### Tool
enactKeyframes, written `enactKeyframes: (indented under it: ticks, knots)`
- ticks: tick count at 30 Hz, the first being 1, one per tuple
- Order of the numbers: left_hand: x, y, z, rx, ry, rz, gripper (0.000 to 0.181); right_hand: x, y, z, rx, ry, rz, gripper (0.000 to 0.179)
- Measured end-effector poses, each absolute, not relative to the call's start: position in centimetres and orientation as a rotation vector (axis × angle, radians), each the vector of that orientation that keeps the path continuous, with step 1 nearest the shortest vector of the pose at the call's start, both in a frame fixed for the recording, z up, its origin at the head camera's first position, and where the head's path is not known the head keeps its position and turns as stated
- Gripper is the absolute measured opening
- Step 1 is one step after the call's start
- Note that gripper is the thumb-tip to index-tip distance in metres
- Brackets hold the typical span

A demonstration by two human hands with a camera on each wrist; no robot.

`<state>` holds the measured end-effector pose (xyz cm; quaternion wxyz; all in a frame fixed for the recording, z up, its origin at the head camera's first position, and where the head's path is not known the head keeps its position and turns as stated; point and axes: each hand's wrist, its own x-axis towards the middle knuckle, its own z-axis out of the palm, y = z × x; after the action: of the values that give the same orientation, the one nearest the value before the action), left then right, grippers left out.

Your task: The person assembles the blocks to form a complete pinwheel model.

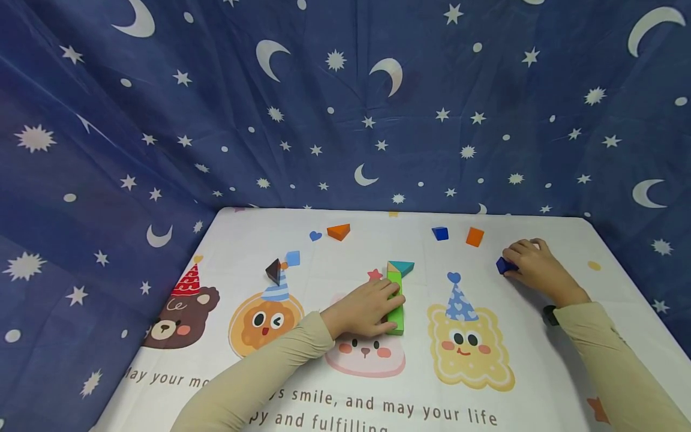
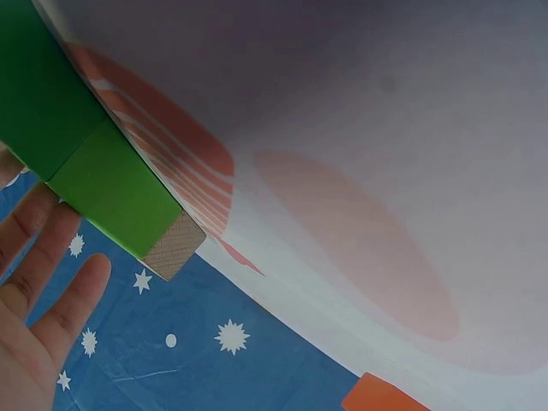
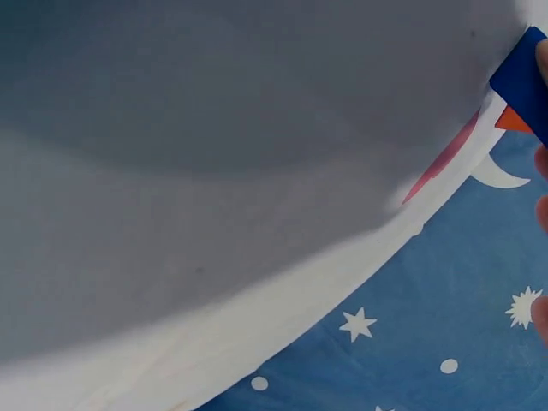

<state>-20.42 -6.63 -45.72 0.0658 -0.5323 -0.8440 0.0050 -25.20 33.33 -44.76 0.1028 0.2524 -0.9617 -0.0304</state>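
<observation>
My left hand (image 1: 367, 307) lies over a green column of blocks (image 1: 396, 321), with fingers reaching across to its right edge. In the left wrist view, the column (image 2: 116, 188) shows two shades of green and a bare wood-grain end, and fingertips touch its side. A teal triangular block (image 1: 402, 268) sits at the column's far end. Over at the right, my right hand (image 1: 534, 270) pinches a dark blue block (image 1: 505, 266) low at the table. The right wrist view catches only part of that blue block (image 3: 522, 81) and some fingertips at its edge.
Toward the back lie an orange triangular block (image 1: 339, 231), a blue block (image 1: 440, 233) and an orange block (image 1: 475, 236). A dark triangular block (image 1: 273, 272) sits on the left. The white cloth (image 1: 540, 366) has printed cartoons; a blue starry curtain (image 1: 345, 150) hangs behind.
</observation>
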Motion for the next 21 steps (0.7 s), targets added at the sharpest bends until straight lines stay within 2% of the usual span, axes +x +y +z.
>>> enactKeyframes:
  ticks: [13,21]
  knots:
    - [-20.5,-6.7,-45.7,-1.606,-2.540,0.024,0.042,-25.3,32.9,-44.6,0.717,-2.923,-0.109,0.029]
    - [-20.5,-6.6,-45.6,-1.609,-2.554,0.031,0.043,-26.4,30.1,-44.6,0.801,-2.893,-0.112,0.028]
